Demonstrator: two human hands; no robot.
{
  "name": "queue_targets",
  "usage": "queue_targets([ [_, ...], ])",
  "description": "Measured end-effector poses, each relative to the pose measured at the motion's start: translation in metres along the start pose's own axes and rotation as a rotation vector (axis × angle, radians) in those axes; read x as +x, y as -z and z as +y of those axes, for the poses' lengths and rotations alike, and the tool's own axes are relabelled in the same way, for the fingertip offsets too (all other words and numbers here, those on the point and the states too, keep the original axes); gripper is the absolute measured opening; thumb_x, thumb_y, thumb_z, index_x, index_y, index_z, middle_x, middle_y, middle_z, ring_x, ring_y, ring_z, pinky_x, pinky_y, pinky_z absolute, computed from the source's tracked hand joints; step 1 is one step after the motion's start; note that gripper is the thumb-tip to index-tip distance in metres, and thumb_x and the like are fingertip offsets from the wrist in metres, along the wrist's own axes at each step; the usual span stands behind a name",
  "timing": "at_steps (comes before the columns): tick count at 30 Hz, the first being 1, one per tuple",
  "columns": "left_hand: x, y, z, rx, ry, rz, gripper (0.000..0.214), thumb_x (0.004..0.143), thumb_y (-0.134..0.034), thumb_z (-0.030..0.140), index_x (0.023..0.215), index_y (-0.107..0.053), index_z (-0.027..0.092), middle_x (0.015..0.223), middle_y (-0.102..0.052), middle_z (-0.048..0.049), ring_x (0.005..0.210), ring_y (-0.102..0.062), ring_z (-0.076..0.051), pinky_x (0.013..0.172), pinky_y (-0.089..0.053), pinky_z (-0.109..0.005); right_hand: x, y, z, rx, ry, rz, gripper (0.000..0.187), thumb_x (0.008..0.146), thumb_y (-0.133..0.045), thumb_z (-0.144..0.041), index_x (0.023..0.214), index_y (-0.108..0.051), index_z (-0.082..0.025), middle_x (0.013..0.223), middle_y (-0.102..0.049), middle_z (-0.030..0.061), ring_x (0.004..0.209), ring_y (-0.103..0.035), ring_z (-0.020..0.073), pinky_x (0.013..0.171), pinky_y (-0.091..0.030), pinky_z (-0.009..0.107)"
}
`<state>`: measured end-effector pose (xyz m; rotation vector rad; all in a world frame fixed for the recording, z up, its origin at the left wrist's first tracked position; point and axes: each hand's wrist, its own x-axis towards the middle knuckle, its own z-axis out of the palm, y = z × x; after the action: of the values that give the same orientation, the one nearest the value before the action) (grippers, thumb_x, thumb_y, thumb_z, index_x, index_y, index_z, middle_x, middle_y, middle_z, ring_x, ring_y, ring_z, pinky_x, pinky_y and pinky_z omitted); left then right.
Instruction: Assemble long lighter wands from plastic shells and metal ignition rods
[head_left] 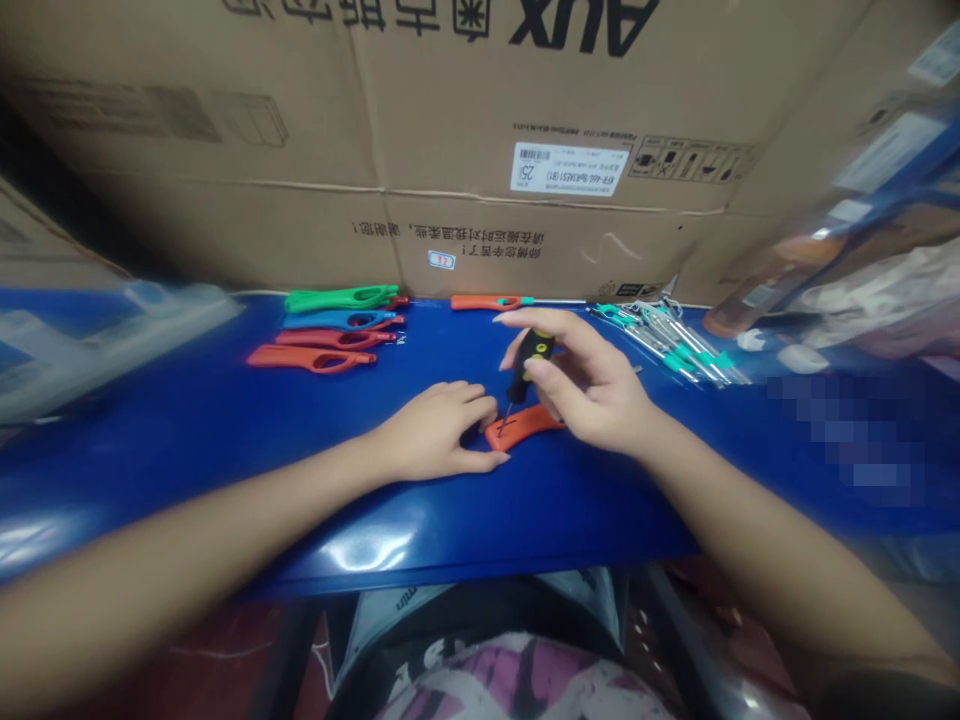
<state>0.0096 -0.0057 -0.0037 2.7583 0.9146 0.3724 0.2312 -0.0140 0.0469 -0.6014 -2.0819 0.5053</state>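
Observation:
My right hand grips a small screwdriver with a black and yellow handle. Its thin shaft points down at an orange lighter handle, and the tip meets the handle near a dark slot at its left end. My left hand pinches that left end between thumb and fingers, against the blue table. The lighter handle's right end is hidden behind my right hand.
Several green, blue, red and orange lighter handles lie back left. An orange lighter with a metal rod lies along the back, by a large cardboard box. Several metal rods with teal parts are heaped back right, near clear plastic bags.

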Motion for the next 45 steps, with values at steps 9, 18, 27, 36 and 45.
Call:
queue_targets([
  [9, 0.000, 0.000, -0.001, -0.006, 0.006, -0.016, 0.043, 0.092, -0.060, 0.063, 0.088, -0.058, 0.020, 0.088, -0.060, -0.0031, 0.085, -0.058, -0.024, 0.077, -0.041, -0.036, 0.000, -0.001, -0.003, 0.066, -0.035, -0.047, 0.044, 0.108, -0.037, -0.031, 0.151, -0.043, -0.025, 0.124, -0.069, 0.0079, 0.072, -0.067, 0.0119, 0.064, -0.059, 0.028],
  [18, 0.001, 0.002, -0.001, -0.020, -0.003, -0.015, 0.043, 0.091, -0.061, 0.063, 0.088, -0.059, 0.020, 0.089, -0.062, -0.0038, 0.085, -0.059, -0.024, 0.076, -0.042, -0.036, -0.001, 0.003, -0.007, -0.021, 0.054, 0.006, 0.037, 0.107, -0.039, -0.030, 0.137, -0.058, -0.021, 0.122, -0.071, 0.0095, 0.080, -0.070, 0.0146, 0.075, -0.060, 0.031],
  [27, 0.000, -0.001, -0.006, -0.088, 0.000, -0.003, 0.045, 0.090, -0.063, 0.065, 0.088, -0.060, 0.020, 0.087, -0.064, -0.0029, 0.085, -0.059, -0.023, 0.077, -0.042, -0.034, -0.002, 0.000, -0.006, -0.298, 0.240, 0.133, 0.015, 0.098, -0.061, -0.029, 0.110, -0.066, -0.020, 0.090, -0.070, 0.0039, 0.077, -0.065, 0.0157, 0.071, -0.055, 0.029],
  [36, 0.001, -0.002, -0.007, -0.119, -0.004, 0.020, 0.044, 0.089, -0.066, 0.063, 0.086, -0.060, 0.020, 0.085, -0.064, -0.0019, 0.082, -0.059, -0.021, 0.075, -0.042, -0.033, -0.004, -0.007, -0.002, -0.228, 0.177, 0.186, 0.031, 0.095, -0.066, -0.031, 0.125, -0.064, -0.022, 0.106, -0.074, 0.0059, 0.081, -0.069, 0.0166, 0.071, -0.059, 0.029],
  [45, 0.002, -0.001, -0.006, -0.123, -0.020, 0.025, 0.041, 0.089, -0.065, 0.060, 0.086, -0.060, 0.019, 0.084, -0.064, -0.0024, 0.082, -0.059, -0.021, 0.076, -0.043, -0.034, -0.001, -0.010, -0.006, -0.061, 0.070, 0.046, 0.040, 0.106, -0.041, -0.030, 0.144, -0.051, -0.021, 0.116, -0.072, 0.0087, 0.081, -0.070, 0.0152, 0.073, -0.060, 0.030],
])
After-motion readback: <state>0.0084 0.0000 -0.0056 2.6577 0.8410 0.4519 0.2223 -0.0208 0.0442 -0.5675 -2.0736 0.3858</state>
